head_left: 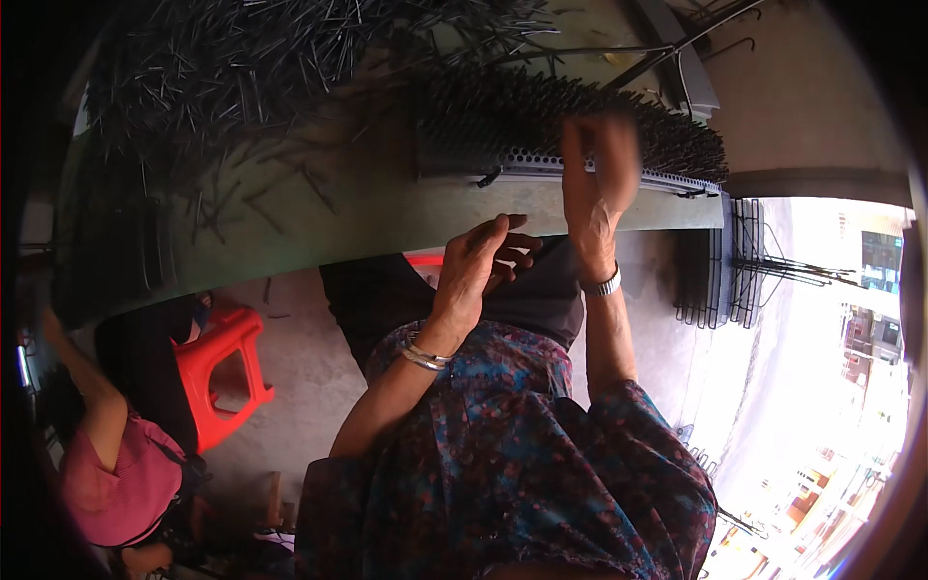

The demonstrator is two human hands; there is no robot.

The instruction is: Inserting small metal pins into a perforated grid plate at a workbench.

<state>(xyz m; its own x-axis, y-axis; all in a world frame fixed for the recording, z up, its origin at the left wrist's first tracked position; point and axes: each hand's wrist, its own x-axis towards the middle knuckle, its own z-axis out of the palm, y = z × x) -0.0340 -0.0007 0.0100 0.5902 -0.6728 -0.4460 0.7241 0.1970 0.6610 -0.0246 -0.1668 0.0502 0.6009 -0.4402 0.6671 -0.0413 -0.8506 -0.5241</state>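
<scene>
My right hand [601, 169] is raised over the front edge of a long rack [541, 162] with a perforated metal rim. Motion smears its fingers, so what they hold, if anything, does not show. Thin black sticks [483, 106] stand upright in the rack, densely packed in rows. Closer to me, my left hand [480, 259] hovers just off the table edge, palm turned to the right. Its fingers are loosely bent and apart, with nothing visible in them.
A big heap of loose black sticks [242, 68] covers the far left of the green table [358, 217]. Dark wire racks [720, 261] hang beyond the right end. At left, a person in a pink top [126, 474] is beside a red plastic stool [227, 372].
</scene>
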